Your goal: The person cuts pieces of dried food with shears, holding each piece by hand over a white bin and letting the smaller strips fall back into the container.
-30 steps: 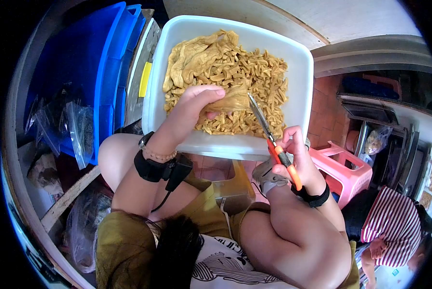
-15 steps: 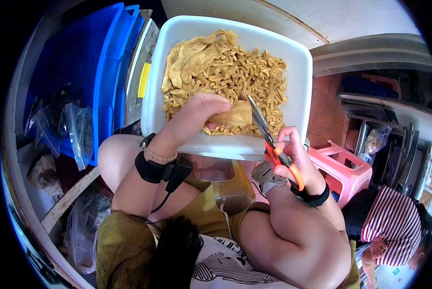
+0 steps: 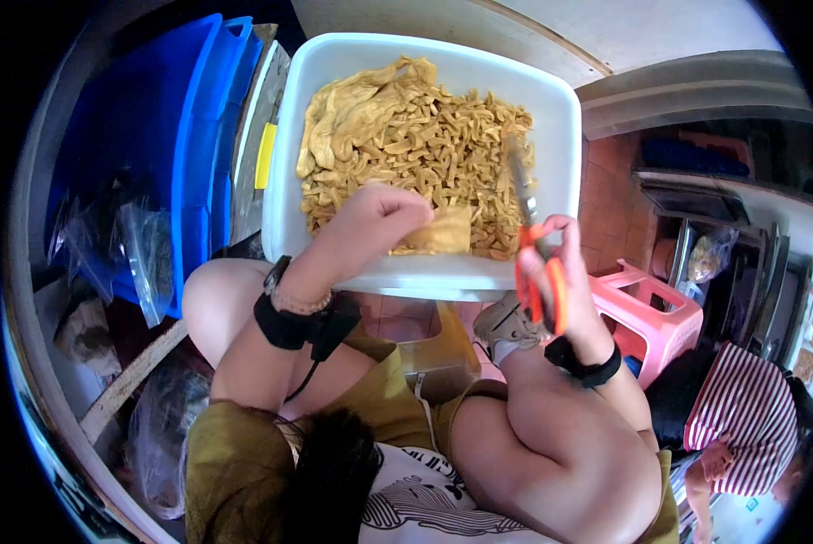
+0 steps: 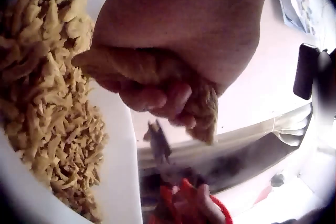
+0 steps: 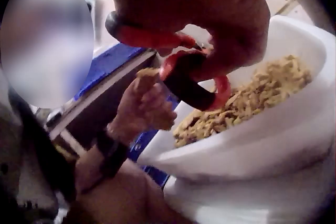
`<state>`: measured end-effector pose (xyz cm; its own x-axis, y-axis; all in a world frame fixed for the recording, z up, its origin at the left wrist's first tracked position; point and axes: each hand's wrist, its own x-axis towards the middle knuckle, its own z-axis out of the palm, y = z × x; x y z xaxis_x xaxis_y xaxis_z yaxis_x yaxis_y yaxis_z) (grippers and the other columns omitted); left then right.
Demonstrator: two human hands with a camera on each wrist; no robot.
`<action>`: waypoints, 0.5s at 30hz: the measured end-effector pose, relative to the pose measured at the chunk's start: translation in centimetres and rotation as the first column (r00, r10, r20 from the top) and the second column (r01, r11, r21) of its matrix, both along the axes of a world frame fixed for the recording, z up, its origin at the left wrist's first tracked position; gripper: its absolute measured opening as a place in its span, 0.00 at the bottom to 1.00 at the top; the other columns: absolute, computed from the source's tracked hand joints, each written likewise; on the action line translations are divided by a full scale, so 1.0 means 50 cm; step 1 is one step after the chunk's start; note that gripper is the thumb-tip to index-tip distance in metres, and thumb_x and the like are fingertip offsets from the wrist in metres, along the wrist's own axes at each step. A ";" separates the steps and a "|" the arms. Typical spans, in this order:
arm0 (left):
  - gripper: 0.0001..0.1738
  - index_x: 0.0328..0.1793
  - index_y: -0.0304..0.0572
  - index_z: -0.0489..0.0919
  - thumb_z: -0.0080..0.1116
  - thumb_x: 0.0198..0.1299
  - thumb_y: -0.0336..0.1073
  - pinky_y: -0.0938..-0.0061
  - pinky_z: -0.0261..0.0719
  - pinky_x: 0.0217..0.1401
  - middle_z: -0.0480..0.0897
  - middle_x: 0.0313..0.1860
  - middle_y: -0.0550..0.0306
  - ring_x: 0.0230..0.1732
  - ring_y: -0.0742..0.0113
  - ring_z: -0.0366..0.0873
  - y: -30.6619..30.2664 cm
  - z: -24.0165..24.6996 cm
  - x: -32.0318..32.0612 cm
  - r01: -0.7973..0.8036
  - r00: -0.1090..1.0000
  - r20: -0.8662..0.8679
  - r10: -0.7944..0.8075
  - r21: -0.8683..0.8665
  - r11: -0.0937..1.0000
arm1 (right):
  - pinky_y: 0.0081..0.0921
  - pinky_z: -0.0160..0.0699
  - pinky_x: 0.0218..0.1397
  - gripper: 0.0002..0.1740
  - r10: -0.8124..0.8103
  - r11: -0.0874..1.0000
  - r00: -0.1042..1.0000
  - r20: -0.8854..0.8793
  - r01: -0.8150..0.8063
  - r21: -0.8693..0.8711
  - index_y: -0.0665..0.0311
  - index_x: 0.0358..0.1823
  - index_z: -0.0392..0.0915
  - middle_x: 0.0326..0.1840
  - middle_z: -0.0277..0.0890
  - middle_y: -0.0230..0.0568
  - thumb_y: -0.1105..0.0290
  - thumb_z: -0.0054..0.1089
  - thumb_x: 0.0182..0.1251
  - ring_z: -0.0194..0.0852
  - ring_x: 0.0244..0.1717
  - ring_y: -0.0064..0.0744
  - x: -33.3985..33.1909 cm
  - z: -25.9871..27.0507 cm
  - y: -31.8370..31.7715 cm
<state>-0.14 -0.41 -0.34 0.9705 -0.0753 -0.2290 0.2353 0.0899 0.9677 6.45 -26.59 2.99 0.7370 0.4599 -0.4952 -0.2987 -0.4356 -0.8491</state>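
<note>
My left hand (image 3: 366,222) grips a folded, wrinkled yellow-brown sheet that looks like tofu skin (image 3: 447,232), low over the near side of a white tub (image 3: 556,195). In the left wrist view, fingers curl around the sheet (image 4: 203,112) and both its ends stick out. My right hand (image 3: 580,304) holds scissors (image 3: 526,195) by their orange-and-black handles, to the right of the sheet. Their blurred blades point away from me over the tub's right part. Many cut strips (image 3: 452,140) of the same stuff fill the tub, and larger uncut sheets (image 3: 357,113) lie at its far left.
Blue crates (image 3: 203,136) with plastic bags stand on the left. A pink stool (image 3: 651,308) is to the right of the tub, and a yellow stool (image 3: 456,340) sits below it. Another person in a striped shirt (image 3: 742,422) is at the lower right.
The scissors have swung right, away from the sheet, and now point more straight ahead. My left hand has turned over and shifted slightly nearer with the sheet.
</note>
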 end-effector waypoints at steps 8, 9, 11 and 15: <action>0.16 0.29 0.34 0.75 0.51 0.66 0.38 0.80 0.65 0.31 0.69 0.23 0.68 0.27 0.80 0.64 -0.002 0.013 -0.007 -0.027 0.991 -0.131 0.022 -0.038 0.999 | 0.15 0.57 0.26 0.35 0.137 0.989 0.981 0.140 -0.126 -0.080 0.57 0.50 0.52 0.19 0.64 0.25 0.63 0.75 0.54 0.57 0.21 0.15 0.006 0.000 -0.027; 0.16 0.29 0.34 0.75 0.51 0.66 0.38 0.80 0.65 0.31 0.69 0.23 0.68 0.27 0.80 0.64 0.000 0.011 -0.005 -0.028 0.991 -0.132 0.023 -0.034 0.999 | 0.15 0.57 0.26 0.37 0.191 0.982 0.964 0.185 -0.188 -0.032 0.58 0.50 0.52 0.20 0.64 0.25 0.62 0.75 0.54 0.57 0.22 0.15 0.005 -0.003 -0.022; 0.15 0.38 0.36 0.77 0.49 0.69 0.42 0.80 0.66 0.32 0.70 0.27 0.68 0.30 0.80 0.65 -0.001 0.006 -0.001 -0.148 0.986 -0.093 0.137 -0.119 0.982 | 0.19 0.66 0.33 0.42 0.268 0.962 0.935 0.231 -0.274 -0.005 0.62 0.53 0.52 0.27 0.70 0.32 0.55 0.77 0.51 0.65 0.28 0.20 0.006 0.000 -0.017; 0.17 0.47 0.35 0.75 0.49 0.70 0.45 0.82 0.67 0.35 0.70 0.31 0.68 0.33 0.80 0.66 -0.016 0.002 0.001 -0.309 0.950 -0.067 0.304 -0.101 0.946 | 0.24 0.73 0.40 0.46 0.365 0.928 0.811 0.457 -0.356 -0.109 0.63 0.55 0.51 0.34 0.72 0.40 0.52 0.78 0.48 0.72 0.34 0.28 0.012 0.004 -0.011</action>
